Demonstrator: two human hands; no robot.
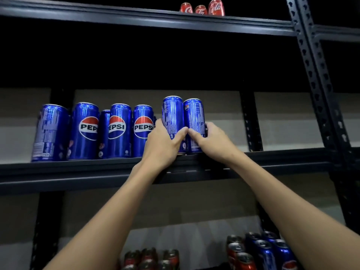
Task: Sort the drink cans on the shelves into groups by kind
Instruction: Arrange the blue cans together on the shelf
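Near the front edge of the dark metal middle shelf (272, 158), the left hand (163, 145) grips one glossy blue Pepsi can (172, 112) and the right hand (212, 139) grips its neighbour (194, 115), the two touching. Leftward stand slim cans reading "PEPSI" (85, 131); red Coca-Cola cans (202, 8) sit on the shelf above.

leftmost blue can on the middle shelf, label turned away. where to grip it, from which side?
Grip the leftmost can around its mid-body, coming from the front over the shelf edge. It is a tall, slightly tilted cylinder; its left side is free, but the Pepsi can sits close on its right, so wrap thumb left, fingers behind.
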